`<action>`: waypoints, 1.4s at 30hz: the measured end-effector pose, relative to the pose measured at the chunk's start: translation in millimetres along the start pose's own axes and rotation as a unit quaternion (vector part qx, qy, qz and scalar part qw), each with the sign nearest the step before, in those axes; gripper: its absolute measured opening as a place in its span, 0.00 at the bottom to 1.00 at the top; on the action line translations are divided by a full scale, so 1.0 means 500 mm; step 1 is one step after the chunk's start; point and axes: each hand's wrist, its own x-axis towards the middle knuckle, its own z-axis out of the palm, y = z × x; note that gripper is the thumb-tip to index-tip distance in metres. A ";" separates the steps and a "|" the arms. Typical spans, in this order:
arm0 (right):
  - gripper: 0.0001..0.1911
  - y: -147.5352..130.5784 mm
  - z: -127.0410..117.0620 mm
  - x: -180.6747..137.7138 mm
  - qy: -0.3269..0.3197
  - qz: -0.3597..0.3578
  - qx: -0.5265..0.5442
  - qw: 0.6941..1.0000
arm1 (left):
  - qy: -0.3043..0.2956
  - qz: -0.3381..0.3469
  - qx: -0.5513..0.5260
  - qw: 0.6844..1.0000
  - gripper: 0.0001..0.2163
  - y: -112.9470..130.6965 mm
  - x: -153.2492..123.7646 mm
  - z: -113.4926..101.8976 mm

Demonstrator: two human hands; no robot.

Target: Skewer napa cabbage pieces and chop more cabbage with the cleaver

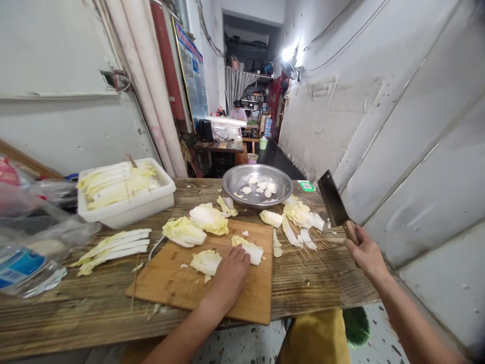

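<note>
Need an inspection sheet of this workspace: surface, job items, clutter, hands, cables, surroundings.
Surface: weathered brown wooden table, bearing a tan wooden cutting board.
Job items: yellow-white cabbage pieces on the board; round silver metal bowl holding white chunks; rectangular white plastic tub holding cabbage strips.
Clutter: thin brown skewers among leaf scraps, right of the board; clear plastic bags at far left.
Hands: left hand at a cabbage piece; right hand grips a dark-bladed, wooden-handled cleaver.
Cables: dark bundle on the wall, upper left.
Surroundings: whitish wall panels; lit lamp; background person.

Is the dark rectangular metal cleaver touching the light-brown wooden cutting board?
No, the right hand holds the cleaver off to the right, apart from the board.
</note>
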 end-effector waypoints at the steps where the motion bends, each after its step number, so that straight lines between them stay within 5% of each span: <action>1: 0.24 -0.017 -0.004 -0.023 0.001 -0.022 0.030 0.999 | 0.006 -0.002 0.006 1.000 0.16 0.003 -0.003 0.004; 6: 0.20 -0.122 -0.004 -0.101 -0.105 -0.154 0.122 0.975 | 0.062 -0.038 0.031 0.997 0.15 0.017 -0.021 0.015; 14: 0.09 -0.206 0.047 -0.162 -0.184 -0.336 -0.012 0.924 | 0.106 -0.042 0.023 0.993 0.14 0.016 -0.023 0.028; 23: 0.10 -0.208 0.068 -0.184 -0.207 -0.389 -0.117 0.890 | 0.127 -0.029 -0.020 0.991 0.15 0.007 -0.026 0.045; 42: 0.11 -0.220 0.059 -0.164 -0.213 -0.399 -0.157 0.878 | 0.127 -0.051 -0.042 0.990 0.16 0.005 -0.025 0.052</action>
